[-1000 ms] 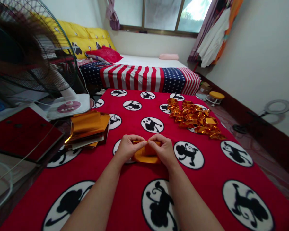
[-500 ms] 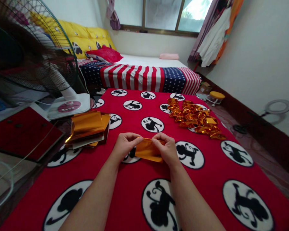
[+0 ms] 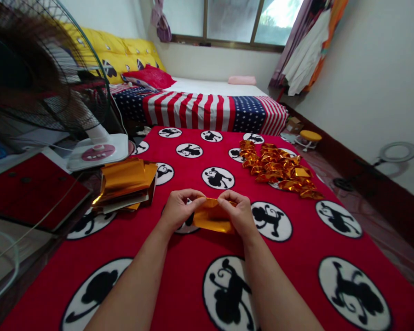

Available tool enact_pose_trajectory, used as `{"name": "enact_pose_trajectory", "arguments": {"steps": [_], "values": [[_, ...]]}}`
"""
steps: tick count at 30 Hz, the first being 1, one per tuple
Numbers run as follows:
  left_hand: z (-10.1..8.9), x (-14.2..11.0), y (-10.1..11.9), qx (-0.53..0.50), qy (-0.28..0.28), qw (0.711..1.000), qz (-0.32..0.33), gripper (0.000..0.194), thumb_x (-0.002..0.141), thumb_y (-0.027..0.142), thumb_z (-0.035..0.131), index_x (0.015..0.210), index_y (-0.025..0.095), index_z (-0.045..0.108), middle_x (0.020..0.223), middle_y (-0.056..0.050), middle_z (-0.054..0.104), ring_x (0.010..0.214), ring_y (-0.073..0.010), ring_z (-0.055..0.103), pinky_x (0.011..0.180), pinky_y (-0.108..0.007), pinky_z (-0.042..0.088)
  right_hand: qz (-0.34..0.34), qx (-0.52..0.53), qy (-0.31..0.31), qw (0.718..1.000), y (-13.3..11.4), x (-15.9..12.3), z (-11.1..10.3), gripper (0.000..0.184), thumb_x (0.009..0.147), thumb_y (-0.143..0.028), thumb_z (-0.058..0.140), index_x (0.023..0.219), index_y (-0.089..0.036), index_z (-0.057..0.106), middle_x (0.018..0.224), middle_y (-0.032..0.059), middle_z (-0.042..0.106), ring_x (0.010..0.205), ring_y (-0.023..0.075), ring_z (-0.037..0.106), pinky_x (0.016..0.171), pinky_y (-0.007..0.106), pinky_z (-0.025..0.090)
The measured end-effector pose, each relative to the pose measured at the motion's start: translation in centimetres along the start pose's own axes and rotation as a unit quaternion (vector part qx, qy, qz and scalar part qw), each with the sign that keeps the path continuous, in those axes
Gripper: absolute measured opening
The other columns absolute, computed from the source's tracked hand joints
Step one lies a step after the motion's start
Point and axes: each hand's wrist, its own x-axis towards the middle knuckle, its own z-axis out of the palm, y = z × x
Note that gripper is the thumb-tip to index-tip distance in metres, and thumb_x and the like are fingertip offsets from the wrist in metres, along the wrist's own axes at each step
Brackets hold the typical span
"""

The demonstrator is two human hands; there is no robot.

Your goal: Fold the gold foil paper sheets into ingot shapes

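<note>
A sheet of gold foil paper [image 3: 212, 218] is held just above the red cloth, its upper edge pinched between both hands. My left hand [image 3: 182, 209] is closed, thumb and forefinger on the paper's upper left edge. On the upper right edge, my right hand [image 3: 237, 212] pinches the same sheet, its thumb lying along the top. To the left lies a stack of gold foil paper [image 3: 126, 179] with some pale sheets in it. Several folded gold foil pieces [image 3: 279, 170] stand in rows at the far right of the cloth.
The red cloth [image 3: 179, 285] with monkey prints spreads under everything. A turning fan [image 3: 100, 147] stands at the left beside a red-topped box [image 3: 34, 188]. Behind are a bed with a flag-patterned cover [image 3: 193, 110], a yellow stool [image 3: 310, 136] and a ring light [image 3: 398, 152].
My left thumb has shifted slightly to the right along the paper's top edge. The sheet tilts a little and catches more light; both hands keep their pinch.
</note>
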Motion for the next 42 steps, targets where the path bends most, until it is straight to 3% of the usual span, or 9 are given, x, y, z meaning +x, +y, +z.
{"name": "enact_pose_trajectory", "arguments": {"steps": [4,13,20,28,38,42], "values": [[-0.1,-0.1,0.3,0.01,-0.001,1.0,0.02,0.017,0.076,0.032,0.069,0.072,0.016,0.075,0.07,-0.004,0.072,0.064,-0.0132,0.063,0.06,-0.02,0.047,0.0,0.002,-0.002,1.0,-0.1,0.0,-0.1,0.016,0.075,-0.031,0.065,0.067,-0.017,0.063,0.062,-0.0014,0.057,0.057,0.0117,0.049,0.055,0.022,0.038],[0.2,0.0,-0.3,-0.071,-0.003,0.997,-0.04,0.023,0.073,0.037,0.071,0.071,0.014,0.071,0.065,-0.002,0.069,0.059,-0.0129,0.061,0.057,-0.021,0.047,-0.011,-0.016,-0.004,1.0,-0.5,-0.1,0.3,0.017,0.075,-0.032,0.065,0.068,-0.016,0.063,0.062,-0.0009,0.056,0.057,0.0117,0.049,0.054,0.022,0.038],[0.6,-0.3,0.4,0.048,-0.015,0.999,0.014,0.024,0.077,0.036,0.067,0.077,0.013,0.074,0.068,-0.004,0.07,0.055,-0.0109,0.054,0.052,-0.02,0.04,-0.004,0.002,-0.012,1.0,-0.4,-0.1,0.4,0.017,0.075,-0.031,0.065,0.067,-0.016,0.062,0.06,-0.002,0.055,0.056,0.0107,0.048,0.053,0.021,0.037],[0.5,-0.3,0.6,0.042,0.005,0.998,0.052,0.018,0.078,0.03,0.066,0.07,0.016,0.074,0.067,-0.004,0.07,0.059,-0.0122,0.059,0.057,-0.02,0.044,-0.008,-0.005,-0.004,1.0,0.1,-0.1,0.6,0.017,0.075,-0.033,0.068,0.072,-0.016,0.068,0.067,0.002,0.067,0.061,0.0138,0.059,0.059,0.023,0.046],[1.1,-0.3,0.5,0.017,0.049,0.999,-0.007,0.014,0.072,0.028,0.068,0.068,0.015,0.073,0.065,-0.005,0.072,0.058,-0.0152,0.065,0.055,-0.021,0.049,0.019,0.008,0.025,0.999,0.8,0.2,0.9,0.014,0.07,-0.029,0.072,0.075,-0.016,0.074,0.072,0.0053,0.073,0.065,0.0175,0.065,0.061,0.026,0.05],[0.9,-0.2,0.3,-0.013,0.013,0.999,-0.049,0.019,0.072,0.032,0.069,0.068,0.014,0.072,0.064,-0.005,0.072,0.057,-0.0157,0.065,0.053,-0.021,0.049,0.02,-0.007,0.021,1.0,0.5,0.2,1.0,0.012,0.07,-0.028,0.071,0.072,-0.016,0.073,0.069,0.0052,0.072,0.062,0.0165,0.064,0.059,0.025,0.049]]}}
